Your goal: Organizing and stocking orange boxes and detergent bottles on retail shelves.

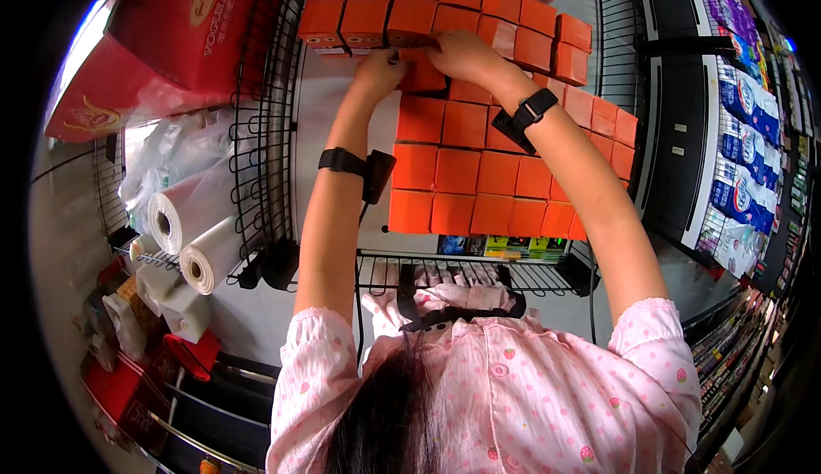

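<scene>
My left hand and my right hand meet at a small orange cardboard box, one on each side of it. The fingertips of my right hand are partly hidden behind the box's far edge. Just beyond stand two raised rows of similar orange boxes, some showing printed sides. Nearer to me, more orange boxes sit packed in tight rows. A pale surface shows to the left of them. Each wrist wears a black strap with a small device.
Black wire racks border the left side. Plastic film rolls and a large red bag lie beyond. At right are a black panel and shelves with blue-and-white packs. A wire rack edge runs before my body.
</scene>
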{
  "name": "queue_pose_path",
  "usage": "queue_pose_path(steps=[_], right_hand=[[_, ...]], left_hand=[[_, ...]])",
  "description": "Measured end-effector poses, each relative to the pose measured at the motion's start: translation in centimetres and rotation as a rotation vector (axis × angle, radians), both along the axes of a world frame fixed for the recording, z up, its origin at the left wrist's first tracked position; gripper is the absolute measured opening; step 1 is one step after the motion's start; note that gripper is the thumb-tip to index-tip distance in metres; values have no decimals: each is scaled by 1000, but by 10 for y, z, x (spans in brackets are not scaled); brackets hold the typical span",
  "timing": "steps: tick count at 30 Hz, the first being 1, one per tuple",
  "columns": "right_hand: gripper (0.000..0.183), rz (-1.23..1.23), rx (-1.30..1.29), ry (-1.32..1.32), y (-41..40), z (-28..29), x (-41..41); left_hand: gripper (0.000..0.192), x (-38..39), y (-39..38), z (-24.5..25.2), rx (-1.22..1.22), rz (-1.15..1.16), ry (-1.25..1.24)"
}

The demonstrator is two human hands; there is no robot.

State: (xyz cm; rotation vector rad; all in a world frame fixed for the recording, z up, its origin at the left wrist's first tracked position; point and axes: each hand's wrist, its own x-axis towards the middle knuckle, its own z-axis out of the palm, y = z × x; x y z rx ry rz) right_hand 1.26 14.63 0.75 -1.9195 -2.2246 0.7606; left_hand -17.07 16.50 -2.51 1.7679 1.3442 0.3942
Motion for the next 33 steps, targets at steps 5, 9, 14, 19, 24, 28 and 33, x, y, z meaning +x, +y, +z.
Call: queue_pose_path(steps=[5,9,14,19,24,28,33], right_hand=[[38,-3,-40,-15,-1,13,-3],[42,28,-52,-141,2,13,-2],[39,10,-115,-258,2,4,3],[44,152,-64,-209,5,-2,8],[41,109,18,-146,2,-14,11],[47,111,-74,-182,5,-12,8],[37,71,99,-154,-4,-24,10]], left_hand=[[40,0,3,-26,-165,-12,-114],[65,3,1,-41,-313,-26,-166],[72,6,-14,-29,-318,-67,-88],[71,8,-20,-21,-321,-52,-58],[69,12,-23,-15,-315,-40,-35],[67,8,-23,-29,-292,-3,-61],[64,10,-19,-34,-275,-37,-35]])
